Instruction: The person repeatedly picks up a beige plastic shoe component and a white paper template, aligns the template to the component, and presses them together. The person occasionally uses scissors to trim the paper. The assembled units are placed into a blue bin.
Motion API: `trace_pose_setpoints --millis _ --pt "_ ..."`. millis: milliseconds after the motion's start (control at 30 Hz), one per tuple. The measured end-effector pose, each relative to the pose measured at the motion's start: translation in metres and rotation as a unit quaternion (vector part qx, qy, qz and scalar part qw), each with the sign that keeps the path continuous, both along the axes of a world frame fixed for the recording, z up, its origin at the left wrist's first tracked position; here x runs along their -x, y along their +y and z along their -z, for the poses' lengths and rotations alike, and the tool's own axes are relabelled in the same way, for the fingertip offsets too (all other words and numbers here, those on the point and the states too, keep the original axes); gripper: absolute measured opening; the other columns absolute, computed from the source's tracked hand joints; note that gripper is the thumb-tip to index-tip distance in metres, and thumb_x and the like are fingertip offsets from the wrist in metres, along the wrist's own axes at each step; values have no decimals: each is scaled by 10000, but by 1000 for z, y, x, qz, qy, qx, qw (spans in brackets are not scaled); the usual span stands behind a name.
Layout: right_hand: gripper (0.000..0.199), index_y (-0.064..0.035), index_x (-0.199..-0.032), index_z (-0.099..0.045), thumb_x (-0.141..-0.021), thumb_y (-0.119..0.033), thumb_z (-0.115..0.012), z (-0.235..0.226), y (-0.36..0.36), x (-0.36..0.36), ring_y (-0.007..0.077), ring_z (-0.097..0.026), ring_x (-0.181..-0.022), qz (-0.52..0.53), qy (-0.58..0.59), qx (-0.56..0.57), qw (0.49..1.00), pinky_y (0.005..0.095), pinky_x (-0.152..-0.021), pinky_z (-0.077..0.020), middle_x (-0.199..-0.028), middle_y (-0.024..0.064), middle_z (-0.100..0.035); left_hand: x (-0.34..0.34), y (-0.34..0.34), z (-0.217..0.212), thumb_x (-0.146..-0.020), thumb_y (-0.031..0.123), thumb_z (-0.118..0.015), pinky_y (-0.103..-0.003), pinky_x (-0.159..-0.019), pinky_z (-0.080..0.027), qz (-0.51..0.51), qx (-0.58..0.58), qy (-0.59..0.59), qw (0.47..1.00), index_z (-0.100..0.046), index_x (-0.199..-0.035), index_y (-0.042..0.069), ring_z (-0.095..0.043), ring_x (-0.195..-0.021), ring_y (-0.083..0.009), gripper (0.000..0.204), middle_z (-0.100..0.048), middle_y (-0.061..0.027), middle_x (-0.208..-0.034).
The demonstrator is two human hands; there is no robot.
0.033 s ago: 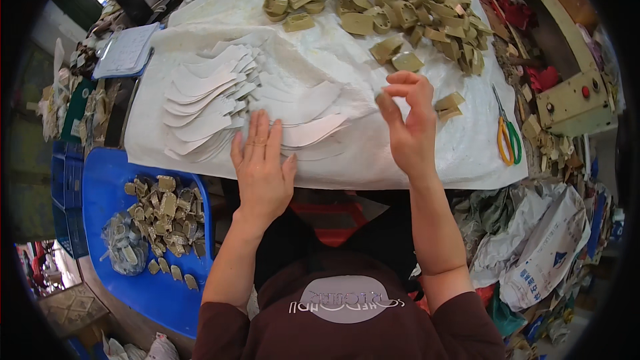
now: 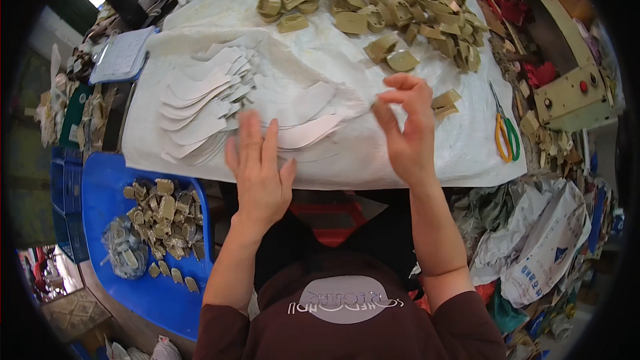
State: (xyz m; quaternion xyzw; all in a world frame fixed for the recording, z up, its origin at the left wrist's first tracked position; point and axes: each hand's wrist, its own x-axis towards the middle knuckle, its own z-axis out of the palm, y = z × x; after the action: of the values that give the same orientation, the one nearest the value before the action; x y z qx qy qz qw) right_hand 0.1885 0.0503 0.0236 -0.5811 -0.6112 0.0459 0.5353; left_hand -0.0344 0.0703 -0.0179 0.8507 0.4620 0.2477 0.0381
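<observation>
My left hand (image 2: pixel 259 177) lies over the lower edge of the white curved cut pieces (image 2: pixel 200 103), fingers stretched and apart, their tips smeared by motion. It holds nothing that shows. These pieces overlap in a fanned stack, and more white curved pieces (image 2: pixel 310 132) lie just right of my fingers. Held above the white sheet, my right hand (image 2: pixel 408 130) has its thumb and forefinger curled close together. The thumb tip looks dark; whether something small sits between the tips I cannot make out. Beside this hand rests an olive-beige bent piece (image 2: pixel 445 103).
A heap of olive-beige moulded parts (image 2: pixel 400 10) covers the far side of the white sheet (image 2: pixel 460 153). Scissors (image 2: pixel 505 130) with orange and green handles lie at the right. A blue tray (image 2: pixel 107 180) at lower left holds small parts and a plastic bag (image 2: pixel 125 250).
My left hand's fingers have moved slightly over the edge of the white stack and are more blurred. The right hand keeps nearly the same pose. The whole view has shifted a little.
</observation>
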Motion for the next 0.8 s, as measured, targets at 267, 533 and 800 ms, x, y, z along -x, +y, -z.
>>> trace_pose_setpoints --millis 267,533,800 --pt "314 -105 -946 -603 -663 -141 -734 -4 -50 9 298 -482 -1006 -113 -129 14 985 439 -885 -350 -1078 94 -510 -42 -37 -24 -975 193 -404 -234 -669 -403 58 434 -482 759 -534 -1235 -59 -519 -751 -128 385 -590 -94 -865" --pt "475 -38 -1103 -555 -711 -180 -783 30 -41 -94 303 -492 -994 282 -141 34 948 385 -845 -447 -1121 141 -461 -54 -38 -26 -997 230 -375 -238 -594 -381 115 465 -597 644 -454 -1282 -98 -498 -671 -116 442 -572 -84 -770" --pt "550 -58 -1157 -558 -650 -105 -765 3 -30 -105 309 -590 -891 208 -193 210 936 384 -760 -495 -999 116 -567 -50 -40 -23 -988 203 -387 -236 -611 -402 99 462 -571 672 -496 -1238 -91 -521 -690 -108 401 -588 -75 -788"
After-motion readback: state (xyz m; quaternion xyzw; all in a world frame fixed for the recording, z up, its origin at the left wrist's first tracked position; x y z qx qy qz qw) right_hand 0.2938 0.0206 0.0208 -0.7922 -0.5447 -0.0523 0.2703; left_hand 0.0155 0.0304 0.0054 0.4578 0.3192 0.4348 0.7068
